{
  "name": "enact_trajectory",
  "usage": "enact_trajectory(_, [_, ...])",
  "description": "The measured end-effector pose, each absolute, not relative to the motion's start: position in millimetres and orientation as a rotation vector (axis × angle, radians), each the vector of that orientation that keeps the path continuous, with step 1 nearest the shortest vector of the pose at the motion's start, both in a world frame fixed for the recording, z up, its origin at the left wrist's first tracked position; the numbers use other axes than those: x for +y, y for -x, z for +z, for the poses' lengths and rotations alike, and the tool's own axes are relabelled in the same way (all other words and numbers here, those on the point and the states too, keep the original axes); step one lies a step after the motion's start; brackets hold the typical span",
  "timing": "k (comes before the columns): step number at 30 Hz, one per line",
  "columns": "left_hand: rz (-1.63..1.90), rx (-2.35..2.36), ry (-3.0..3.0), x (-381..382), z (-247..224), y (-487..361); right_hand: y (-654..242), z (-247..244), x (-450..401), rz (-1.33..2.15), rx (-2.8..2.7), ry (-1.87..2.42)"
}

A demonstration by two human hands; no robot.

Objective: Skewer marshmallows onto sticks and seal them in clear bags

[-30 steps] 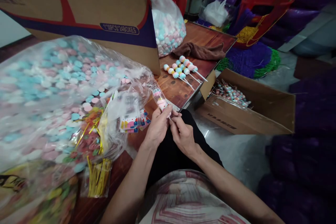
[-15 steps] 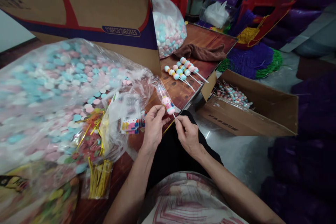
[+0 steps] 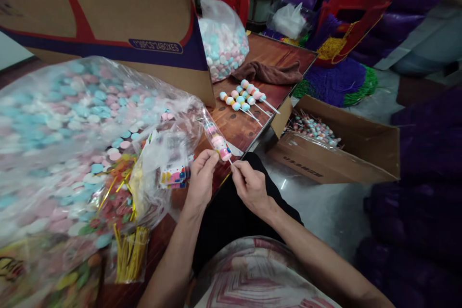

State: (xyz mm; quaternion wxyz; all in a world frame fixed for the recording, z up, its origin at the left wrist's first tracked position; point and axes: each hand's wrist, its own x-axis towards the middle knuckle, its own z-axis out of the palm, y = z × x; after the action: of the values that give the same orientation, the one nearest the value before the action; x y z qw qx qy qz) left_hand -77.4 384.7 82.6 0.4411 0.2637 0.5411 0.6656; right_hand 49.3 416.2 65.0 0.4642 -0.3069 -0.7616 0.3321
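Observation:
A skewer of pink and white marshmallow-like candies (image 3: pixel 218 143) sits inside a narrow clear bag printed with coloured spots, tilted over the table's edge. My left hand (image 3: pixel 202 178) is closed, pinching the bag near its lower end between thumb and finger. Just to its right, my right hand (image 3: pixel 250 186) grips the white stick (image 3: pixel 230 160) that comes out of the bag's bottom. Beyond the hands, several unwrapped candy skewers (image 3: pixel 241 98) lie side by side on the wooden table (image 3: pixel 236 127). Flat printed bags (image 3: pixel 175 173) lie left of my left hand.
A big clear sack of pastel candies (image 3: pixel 72 106) covers the left, with gold twist ties (image 3: pixel 132 255) in front. A large carton (image 3: pixel 126 14) stands behind it. At right, an open cardboard box (image 3: pixel 335 154) holds many skewers. A brown cloth (image 3: pixel 269 73) lies at the back.
The view has shifted slightly, so most things appear further left. My left hand's fingers have drawn closer together on the bag. The right hand keeps its grip on the stick.

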Motion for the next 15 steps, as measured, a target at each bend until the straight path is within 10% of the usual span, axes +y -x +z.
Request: enact_trajectory(15, [1.659,1.703,-0.955,381,78,68,-44,78,422,1.177,-1.609,0.928])
